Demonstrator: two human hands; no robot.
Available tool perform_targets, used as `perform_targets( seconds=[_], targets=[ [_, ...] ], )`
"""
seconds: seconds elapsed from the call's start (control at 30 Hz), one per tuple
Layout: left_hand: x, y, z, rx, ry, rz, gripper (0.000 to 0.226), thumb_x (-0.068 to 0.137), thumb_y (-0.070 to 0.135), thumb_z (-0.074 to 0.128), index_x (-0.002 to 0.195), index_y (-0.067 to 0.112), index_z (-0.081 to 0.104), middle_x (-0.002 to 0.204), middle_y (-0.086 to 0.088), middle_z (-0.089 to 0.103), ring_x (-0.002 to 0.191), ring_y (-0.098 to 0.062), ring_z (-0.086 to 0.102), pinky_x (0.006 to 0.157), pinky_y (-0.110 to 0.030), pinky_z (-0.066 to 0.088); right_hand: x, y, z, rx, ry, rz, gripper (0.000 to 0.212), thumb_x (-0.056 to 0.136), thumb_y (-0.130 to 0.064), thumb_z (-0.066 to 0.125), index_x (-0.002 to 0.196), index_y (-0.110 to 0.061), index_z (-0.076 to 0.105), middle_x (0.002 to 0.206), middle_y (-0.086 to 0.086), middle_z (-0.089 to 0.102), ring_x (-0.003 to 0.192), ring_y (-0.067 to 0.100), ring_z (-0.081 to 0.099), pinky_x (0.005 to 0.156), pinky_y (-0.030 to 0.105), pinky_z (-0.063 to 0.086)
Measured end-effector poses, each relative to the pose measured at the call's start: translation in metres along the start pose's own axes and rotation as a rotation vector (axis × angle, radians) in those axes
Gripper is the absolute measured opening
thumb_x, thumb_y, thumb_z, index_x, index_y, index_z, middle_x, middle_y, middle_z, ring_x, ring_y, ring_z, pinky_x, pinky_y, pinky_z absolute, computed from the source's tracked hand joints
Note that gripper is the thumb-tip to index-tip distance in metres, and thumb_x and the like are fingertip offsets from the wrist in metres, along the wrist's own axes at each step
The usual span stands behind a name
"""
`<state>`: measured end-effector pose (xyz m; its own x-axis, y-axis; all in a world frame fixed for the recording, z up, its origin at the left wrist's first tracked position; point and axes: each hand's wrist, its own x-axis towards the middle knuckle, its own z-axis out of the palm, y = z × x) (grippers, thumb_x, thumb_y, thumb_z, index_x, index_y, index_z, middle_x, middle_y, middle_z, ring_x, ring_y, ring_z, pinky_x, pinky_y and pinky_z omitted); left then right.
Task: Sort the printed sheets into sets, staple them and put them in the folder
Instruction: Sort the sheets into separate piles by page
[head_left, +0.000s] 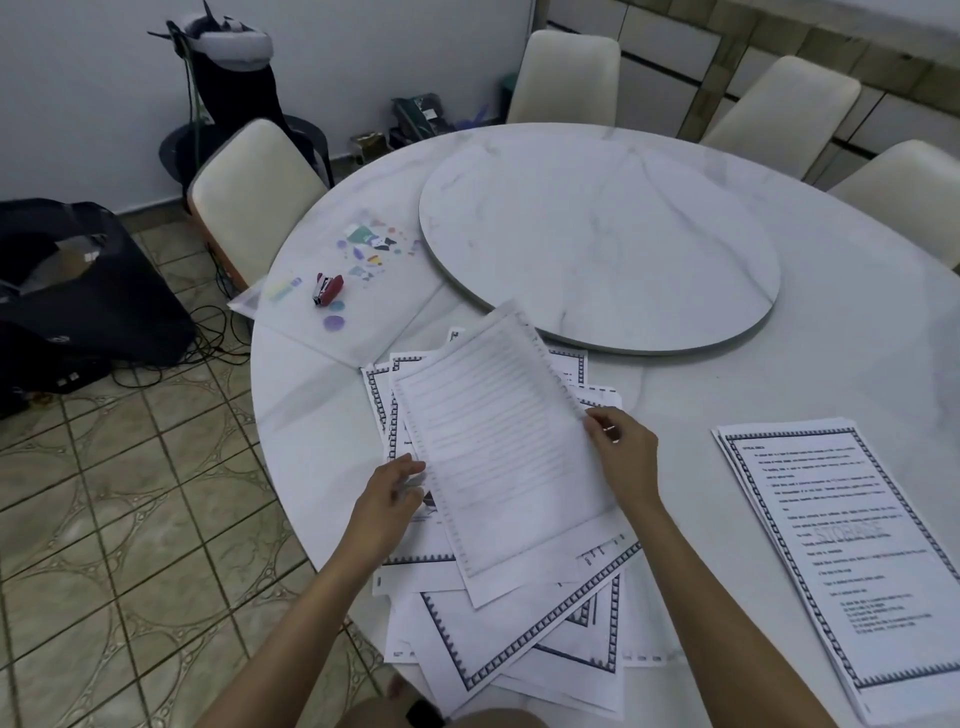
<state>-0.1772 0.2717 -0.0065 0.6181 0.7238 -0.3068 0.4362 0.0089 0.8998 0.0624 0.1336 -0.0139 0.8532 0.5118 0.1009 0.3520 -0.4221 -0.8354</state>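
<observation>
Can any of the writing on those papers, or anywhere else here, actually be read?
"STORAGE", probably: faint large letters across the top sheet of the right stack.
Smaller print there, on the held sheet and on the loose pile: too blurred to read.
Stapler, folder: no readable text.

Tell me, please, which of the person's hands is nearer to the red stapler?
Left. The left hand is at the left edge of the lifted sheet, on the person's side of the stapler; the right hand pinches the sheet's right edge, farther right.
</observation>
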Motion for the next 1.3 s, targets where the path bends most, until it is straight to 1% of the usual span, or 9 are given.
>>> perform_targets(
  seconds=[0.13, 0.27, 0.43, 0.57, 0.67, 0.8, 1.07, 1.2, 1.3],
  targets=[
    [0.000, -0.001, -0.001, 0.015, -0.014, -0.005, 0.025, 0.095, 0.009, 0.047, 0.114, 0.025, 0.050, 0.144, 0.001, 0.040, 0.127, -0.012, 0.044, 0.096, -0.020, 0.033, 0.003, -0.003, -0.001, 0.005, -0.057, 0.033, 0.017, 0.089, -0.012, 0.056, 0.102, -0.016, 0.066, 0.085, -0.002, 0.064, 0.071, 0.006, 0.056, 0.061, 0.008, 0.041],
    [0.000, 0.003, -0.002, -0.019, -0.024, -0.044, 0.029, 0.095, 0.013, 0.048, 0.120, 0.027, 0.050, 0.140, 0.001, 0.044, 0.129, -0.013, 0.041, 0.094, -0.020, 0.033, 0.002, -0.007, -0.001, -0.115, -0.176, -0.001, 0.024, 0.089, -0.020, 0.058, 0.112, -0.023, 0.063, 0.076, -0.011, 0.057, 0.068, 0.007, 0.052, 0.070, 0.023, 0.042],
    [0.006, 0.012, -0.003, -0.215, -0.031, -0.111, 0.052, 0.092, 0.011, 0.054, 0.138, 0.025, 0.036, 0.135, -0.001, 0.045, 0.116, -0.023, 0.054, 0.089, -0.029, 0.044, 0.004, -0.009, 0.003, -0.113, -0.184, -0.016, 0.028, 0.087, -0.020, 0.061, 0.114, -0.019, 0.062, 0.102, -0.009, 0.062, 0.092, 0.009, 0.057, 0.086, 0.025, 0.045],
    [0.012, 0.019, 0.003, -0.359, 0.012, -0.182, 0.058, 0.091, 0.007, 0.055, 0.142, 0.017, 0.028, 0.136, -0.008, 0.044, 0.100, -0.026, 0.058, 0.085, -0.034, 0.046, 0.005, -0.010, 0.005, -0.082, -0.177, -0.002, 0.020, 0.086, -0.013, 0.060, 0.105, -0.015, 0.064, 0.093, -0.006, 0.061, 0.079, 0.009, 0.055, 0.079, 0.026, 0.043],
    [0.016, 0.019, 0.005, -0.311, 0.092, -0.207, 0.053, 0.092, 0.011, 0.051, 0.141, 0.018, 0.031, 0.141, -0.008, 0.040, 0.109, -0.024, 0.052, 0.094, -0.037, 0.044, 0.002, -0.010, 0.007, -0.080, -0.173, 0.010, 0.019, 0.088, -0.010, 0.057, 0.105, -0.016, 0.064, 0.089, -0.007, 0.059, 0.077, 0.001, 0.053, 0.076, 0.022, 0.040],
    [0.019, 0.017, 0.004, -0.245, 0.183, -0.242, 0.052, 0.093, 0.014, 0.049, 0.141, 0.020, 0.032, 0.146, -0.007, 0.033, 0.131, -0.023, 0.038, 0.106, -0.040, 0.036, -0.002, -0.003, 0.009, -0.096, -0.175, 0.029, 0.024, 0.088, -0.005, 0.055, 0.110, -0.013, 0.063, 0.095, -0.004, 0.059, 0.084, 0.011, 0.054, 0.078, 0.023, 0.041],
    [0.023, 0.016, -0.004, -0.265, 0.223, -0.295, 0.052, 0.095, 0.019, 0.048, 0.143, 0.017, 0.029, 0.148, -0.006, 0.033, 0.134, -0.026, 0.034, 0.107, -0.040, 0.028, -0.009, 0.005, 0.021, -0.377, -0.152, -0.073, 0.031, 0.084, -0.010, 0.061, 0.114, -0.011, 0.063, 0.110, 0.006, 0.053, 0.105, 0.026, 0.047, 0.086, 0.026, 0.030],
    [0.029, 0.017, -0.010, -0.301, 0.208, -0.328, 0.051, 0.095, 0.018, 0.046, 0.143, 0.012, 0.031, 0.135, -0.006, 0.045, 0.127, -0.032, 0.042, 0.105, -0.040, 0.034, -0.016, 0.004, 0.031, -0.555, -0.153, -0.088, 0.037, 0.082, -0.019, 0.063, 0.118, -0.011, 0.061, 0.118, 0.009, 0.050, 0.113, 0.029, 0.041, 0.092, 0.035, 0.030],
    [0.034, 0.013, -0.019, -0.264, 0.190, -0.334, 0.042, 0.096, 0.015, 0.046, 0.137, 0.006, 0.041, 0.117, -0.012, 0.056, 0.098, -0.025, 0.055, 0.090, -0.035, 0.043, -0.019, 0.004, 0.034, -0.538, -0.193, -0.087, 0.041, 0.084, -0.019, 0.062, 0.123, -0.008, 0.056, 0.119, 0.010, 0.049, 0.113, 0.028, 0.042, 0.091, 0.036, 0.033]
  ],
)
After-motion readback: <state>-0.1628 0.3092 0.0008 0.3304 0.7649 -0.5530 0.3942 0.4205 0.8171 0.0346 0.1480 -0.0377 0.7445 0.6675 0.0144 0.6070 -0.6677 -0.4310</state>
